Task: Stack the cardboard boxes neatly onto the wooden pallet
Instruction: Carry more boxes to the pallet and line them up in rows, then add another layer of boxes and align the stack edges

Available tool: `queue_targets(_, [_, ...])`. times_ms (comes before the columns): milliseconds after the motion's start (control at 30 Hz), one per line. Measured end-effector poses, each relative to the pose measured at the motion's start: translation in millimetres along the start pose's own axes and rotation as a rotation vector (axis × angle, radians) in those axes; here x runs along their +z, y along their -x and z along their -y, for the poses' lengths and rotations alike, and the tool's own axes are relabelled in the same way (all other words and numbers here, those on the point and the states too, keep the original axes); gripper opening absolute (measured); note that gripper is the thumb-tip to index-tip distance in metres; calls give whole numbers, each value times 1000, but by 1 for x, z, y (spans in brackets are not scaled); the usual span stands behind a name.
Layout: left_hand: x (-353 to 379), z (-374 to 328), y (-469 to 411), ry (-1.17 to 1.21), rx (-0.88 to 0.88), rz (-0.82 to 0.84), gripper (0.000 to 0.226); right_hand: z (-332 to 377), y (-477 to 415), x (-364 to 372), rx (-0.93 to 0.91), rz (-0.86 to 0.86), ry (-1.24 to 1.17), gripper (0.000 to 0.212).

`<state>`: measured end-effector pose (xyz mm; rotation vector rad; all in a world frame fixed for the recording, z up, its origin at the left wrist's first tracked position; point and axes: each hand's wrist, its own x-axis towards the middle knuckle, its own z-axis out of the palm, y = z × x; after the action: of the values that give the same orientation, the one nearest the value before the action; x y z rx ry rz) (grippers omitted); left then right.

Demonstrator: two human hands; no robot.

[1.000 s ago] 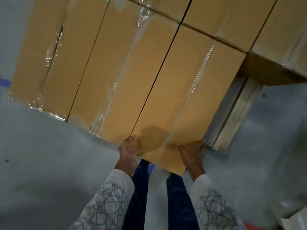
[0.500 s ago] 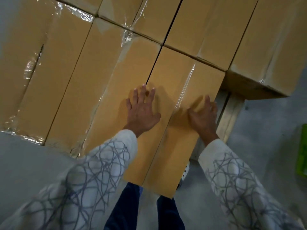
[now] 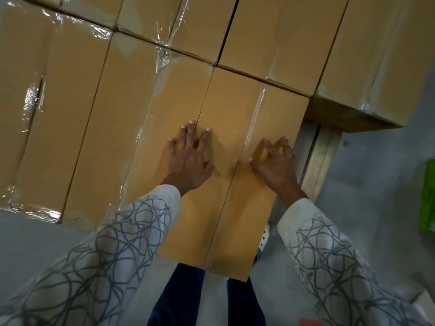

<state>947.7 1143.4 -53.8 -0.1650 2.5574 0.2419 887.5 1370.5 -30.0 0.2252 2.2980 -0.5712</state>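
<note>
With neighbouring boxes (image 3: 94, 118) stacked, the left hand (image 3: 189, 158) and right hand (image 3: 275, 164), both grips open, press a box (image 3: 235, 107) overhanging toward 6 o'clock, leaving bare pallet (image 3: 316, 156) at 3 o'clock.

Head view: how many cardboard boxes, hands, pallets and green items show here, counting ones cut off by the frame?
Cardboard boxes: 7, several cut by the frame
Hands: 2, left hand and right hand, both on box tops
Wooden pallet: 1
Green item at the right edge: 1
Total: 11
</note>
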Motion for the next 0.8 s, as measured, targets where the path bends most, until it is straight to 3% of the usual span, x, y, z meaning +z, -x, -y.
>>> queue_targets(100, [-28,-4,19,266,-30,91,80,3,30,-18,-9,21,-262,63])
queue_targets(233, [-101,-29,94,1076,-347,135,42,30,130,-54,199,66,-912,34])
queue_targets(333, [-161,-48,165,1418,-520,163,19,48,214,-81,295,70,-1198,29])
queue_targets(600, [-260,-111,338,1444,-475,96,13,29,414,-155,219,39,-1173,24])
queue_targets(800, [-273,-205,428,1257,-151,66,9,-52,512,-205,28,-56,-1020,7])
